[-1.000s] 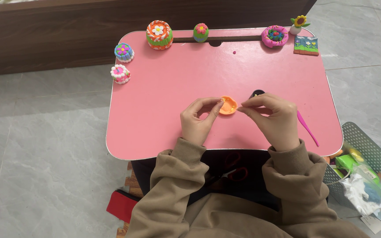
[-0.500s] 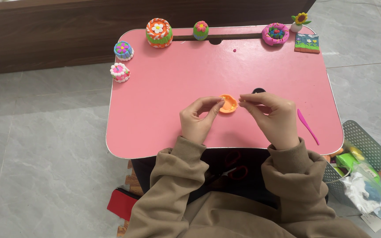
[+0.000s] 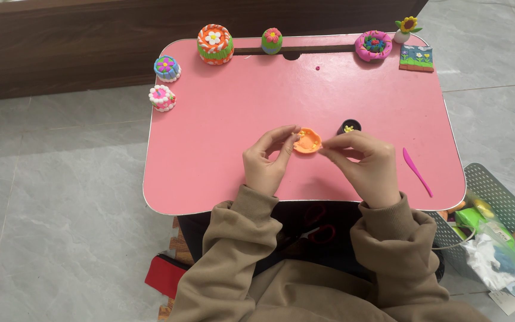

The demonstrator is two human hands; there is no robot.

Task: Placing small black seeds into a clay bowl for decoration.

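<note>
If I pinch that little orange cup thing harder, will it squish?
Probably. The orange cup looks like soft modelling clay with thin uneven walls, so it likely dents. It seems light: left hand and right hand hold it by fingertips alone.

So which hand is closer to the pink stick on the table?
The right hand. It sits just left of the pink stick, not touching it. The left hand is farther away, on the other side of the orange clay piece.

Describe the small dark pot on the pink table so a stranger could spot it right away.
Start at the pink table and find the person's right hand near its front edge. Just beyond that hand's knuckles stands the small dark pot, round and black with a bit of yellow inside. Unlike the orange clay disc pinched between both hands beside it, it stands untouched on the table.
</note>
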